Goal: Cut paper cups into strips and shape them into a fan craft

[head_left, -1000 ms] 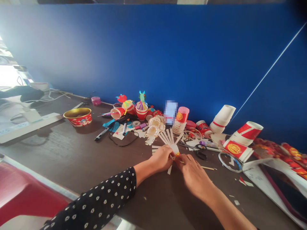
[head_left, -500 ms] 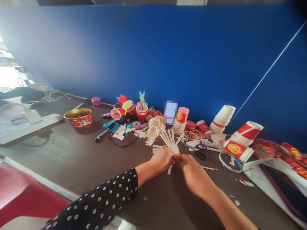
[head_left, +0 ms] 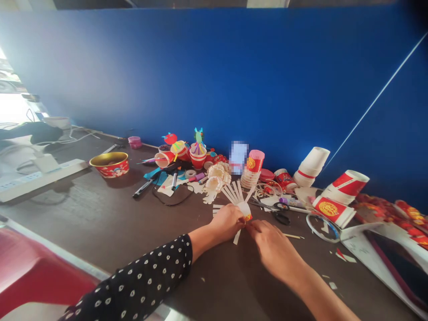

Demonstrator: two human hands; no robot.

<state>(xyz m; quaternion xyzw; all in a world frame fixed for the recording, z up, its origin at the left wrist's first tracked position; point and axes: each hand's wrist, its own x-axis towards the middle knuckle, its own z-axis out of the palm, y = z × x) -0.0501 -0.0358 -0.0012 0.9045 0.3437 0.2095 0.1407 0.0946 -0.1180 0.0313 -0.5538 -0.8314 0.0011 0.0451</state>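
Holding one strip-cut paper cup (head_left: 244, 209)

A black sleeve with small white spots is worn on the left arm (head_left: 133, 281), it is seen to stop a little above the wrist, and no rings or gloves are worn on the left hand (head_left: 227, 223) or the right hand (head_left: 272, 252).

The dark table (head_left: 83, 223) gives free room in front of the left hand (head_left: 226, 223) and right hand (head_left: 272, 252), toward the near edge. Paper flowers (head_left: 216, 178) block the way ahead; scissors (head_left: 281, 216), a wire hoop (head_left: 323, 227) and cups (head_left: 347, 185) crowd the right.
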